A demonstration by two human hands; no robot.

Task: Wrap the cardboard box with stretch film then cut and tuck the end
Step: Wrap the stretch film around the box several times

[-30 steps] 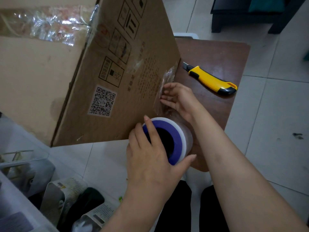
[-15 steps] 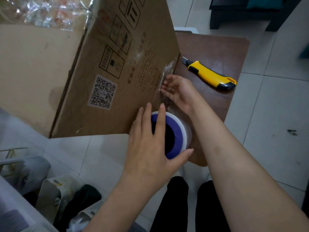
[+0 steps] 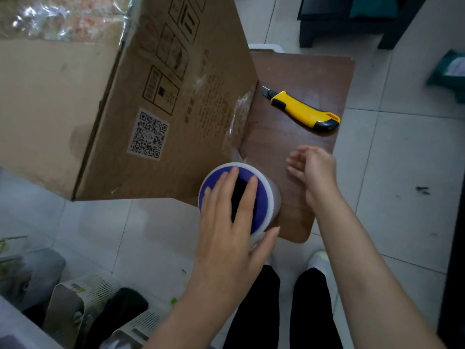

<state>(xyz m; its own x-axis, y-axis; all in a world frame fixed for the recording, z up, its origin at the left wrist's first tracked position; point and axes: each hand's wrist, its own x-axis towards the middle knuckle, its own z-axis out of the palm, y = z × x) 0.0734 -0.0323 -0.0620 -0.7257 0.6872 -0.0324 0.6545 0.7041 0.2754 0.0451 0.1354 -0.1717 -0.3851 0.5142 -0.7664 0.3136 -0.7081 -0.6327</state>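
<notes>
A large cardboard box (image 3: 105,102) with a QR code and printed symbols stands tilted on a small brown table (image 3: 302,76). Crumpled stretch film clings to its top left and to its lower right corner. My left hand (image 3: 234,227) holds the stretch film roll (image 3: 261,195), white with a purple end cap, fingers flat across the cap and thumb under the roll. A strip of clear film (image 3: 237,129) runs from the roll up to the box's corner. My right hand (image 3: 312,167) hovers over the table to the right of the roll, fingers loosely curled and holding nothing.
A yellow and black utility knife (image 3: 304,112) lies on the table's far right part. White slotted appliances (image 3: 83,306) stand on the tiled floor at lower left. Dark furniture (image 3: 339,21) stands at the top right. My legs and white shoes (image 3: 319,260) are below the table edge.
My right hand has let go of the film at the box's corner and drawn back to the right over the table. My left hand's fingers slid across the roll's cap.
</notes>
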